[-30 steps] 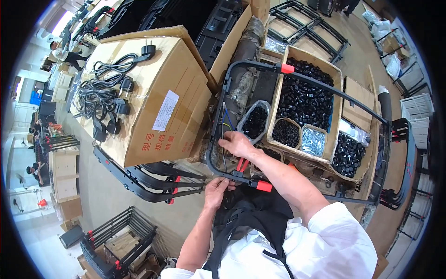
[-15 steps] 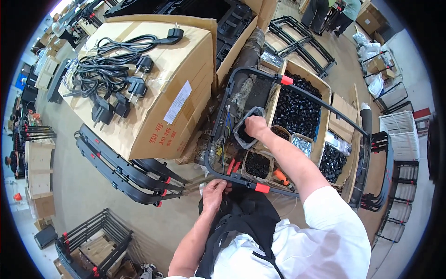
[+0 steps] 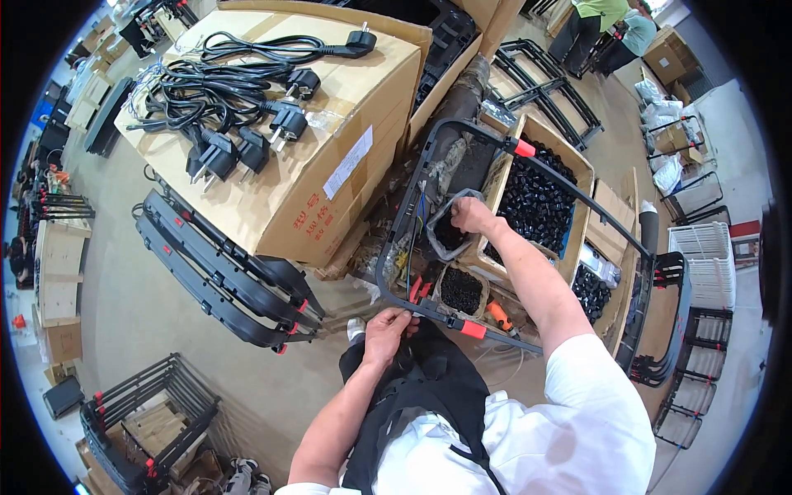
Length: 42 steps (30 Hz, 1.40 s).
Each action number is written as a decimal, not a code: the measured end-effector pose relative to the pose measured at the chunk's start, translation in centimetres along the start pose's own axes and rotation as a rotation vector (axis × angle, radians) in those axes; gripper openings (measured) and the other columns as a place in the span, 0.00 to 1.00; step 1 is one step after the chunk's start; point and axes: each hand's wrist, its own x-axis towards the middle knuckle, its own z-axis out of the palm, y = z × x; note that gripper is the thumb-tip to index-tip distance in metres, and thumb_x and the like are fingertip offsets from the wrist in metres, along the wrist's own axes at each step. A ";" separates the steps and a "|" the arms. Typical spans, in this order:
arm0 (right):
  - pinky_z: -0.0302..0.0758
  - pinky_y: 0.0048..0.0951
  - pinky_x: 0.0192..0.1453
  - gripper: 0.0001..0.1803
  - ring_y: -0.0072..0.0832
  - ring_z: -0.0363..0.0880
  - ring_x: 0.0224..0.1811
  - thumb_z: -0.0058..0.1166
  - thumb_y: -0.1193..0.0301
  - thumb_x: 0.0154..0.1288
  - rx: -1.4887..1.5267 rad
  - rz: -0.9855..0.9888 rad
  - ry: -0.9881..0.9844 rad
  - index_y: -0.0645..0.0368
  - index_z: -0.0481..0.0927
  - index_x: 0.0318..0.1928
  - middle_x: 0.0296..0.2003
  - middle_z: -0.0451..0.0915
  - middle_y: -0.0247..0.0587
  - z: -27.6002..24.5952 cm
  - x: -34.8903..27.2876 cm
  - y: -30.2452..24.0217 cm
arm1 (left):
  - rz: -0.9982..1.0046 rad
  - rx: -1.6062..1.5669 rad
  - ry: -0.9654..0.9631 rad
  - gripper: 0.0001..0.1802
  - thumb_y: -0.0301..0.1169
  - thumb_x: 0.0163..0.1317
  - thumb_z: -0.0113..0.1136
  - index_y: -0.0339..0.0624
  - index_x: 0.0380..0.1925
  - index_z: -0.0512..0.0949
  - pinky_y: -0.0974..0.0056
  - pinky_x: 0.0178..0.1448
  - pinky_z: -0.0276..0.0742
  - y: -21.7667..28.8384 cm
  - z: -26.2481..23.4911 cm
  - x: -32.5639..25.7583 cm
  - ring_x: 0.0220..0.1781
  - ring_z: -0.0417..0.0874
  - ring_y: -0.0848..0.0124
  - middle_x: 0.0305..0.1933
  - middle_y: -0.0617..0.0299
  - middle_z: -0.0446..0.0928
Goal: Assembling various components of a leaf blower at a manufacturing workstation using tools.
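My right hand (image 3: 473,216) is over the right rim of a clear plastic bag (image 3: 437,241) of small black parts. Its fingers are bent together; what they pinch, if anything, is hidden. A black tubular frame (image 3: 385,257) with red sleeves (image 3: 472,330) spans the workplace, surrounding the bag. My left hand (image 3: 386,337) is closed at the frame's near left corner, thumb and fingers pinched against the near bar. Whatever is between those fingertips does not show. A thin cable (image 3: 422,206) with blue and yellow wires runs inside the frame's left side.
Beside the bag stand a small box of black pieces (image 3: 464,292), an orange-handled tool (image 3: 500,315) and a wooden bin of black caps (image 3: 536,194). To the left, a big carton (image 3: 346,206) bears black power cords (image 3: 223,91). Dark curved frames (image 3: 219,276) lean below it.
My right hand has drawn up and right, from inside the bag to its rim. My left hand stays at the frame's near corner. The whole view has shifted slightly.
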 end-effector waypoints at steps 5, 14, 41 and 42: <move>0.84 0.42 0.43 0.08 0.41 0.91 0.32 0.62 0.73 0.61 0.097 -0.051 0.023 0.64 0.84 0.39 0.30 0.88 0.51 -0.4 -0.3 0.1 | 0.011 0.009 -0.023 0.08 0.30 0.78 0.63 0.35 0.43 0.85 0.67 0.42 0.82 -0.3 -0.3 0.4 0.37 0.88 0.73 0.41 0.57 0.89; 0.83 0.36 0.35 0.11 0.36 0.89 0.26 0.58 0.70 0.73 0.150 0.105 -0.073 0.68 0.84 0.41 0.27 0.87 0.50 -3.3 -2.0 -1.2 | -0.008 0.022 -0.044 0.08 0.30 0.78 0.62 0.35 0.44 0.84 0.67 0.44 0.82 -0.1 0.0 0.4 0.39 0.88 0.73 0.41 0.58 0.89; 0.82 0.34 0.49 0.16 0.30 0.87 0.47 0.61 0.63 0.80 1.903 0.656 0.105 0.56 0.80 0.61 0.51 0.88 0.41 17.8 -26.2 -14.0 | -0.175 0.230 -0.048 0.17 0.35 0.73 0.70 0.32 0.50 0.83 0.68 0.39 0.81 2.8 -1.6 1.3 0.35 0.85 0.74 0.40 0.62 0.86; 0.81 0.33 0.47 0.12 0.28 0.87 0.45 0.60 0.64 0.81 1.938 0.618 0.105 0.54 0.83 0.57 0.50 0.88 0.38 17.7 -24.7 -15.1 | -0.193 0.214 -0.065 0.16 0.35 0.73 0.70 0.32 0.51 0.83 0.67 0.40 0.82 2.8 -1.8 1.4 0.35 0.86 0.74 0.41 0.61 0.86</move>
